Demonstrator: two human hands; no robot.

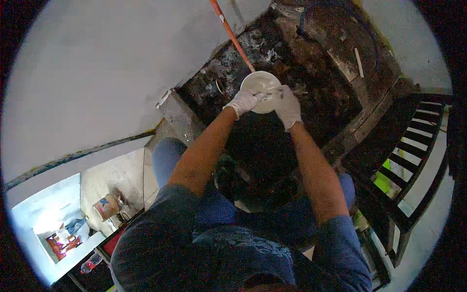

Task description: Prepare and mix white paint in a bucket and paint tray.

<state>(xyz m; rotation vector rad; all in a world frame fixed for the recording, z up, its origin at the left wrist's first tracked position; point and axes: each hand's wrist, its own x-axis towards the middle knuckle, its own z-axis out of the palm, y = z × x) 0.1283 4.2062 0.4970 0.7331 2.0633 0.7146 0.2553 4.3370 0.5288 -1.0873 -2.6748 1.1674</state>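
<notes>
A round white bowl (260, 82) is in front of me, above a dark, dirty surface. My left hand (242, 103), in a whitish glove, is closed on the bowl's near left rim, its thumb reaching inward. My right hand (288, 106), gloved the same way, is over the right part of the bowl with its fingers curled. The fingertips of both hands come close together over the bowl. Anything small between my right fingers is too blurred to make out. An orange-red pole (233, 36) slants down from the wall to the bowl's far edge.
The sooty, stained surface (321, 73) spreads beyond my hands, with a short pale stick (359, 62) and a dark hose (302, 24) on it. A pale wall (97, 73) rises at left. A dark slatted rack (406, 151) stands at right. A bucket (106, 207) is at lower left.
</notes>
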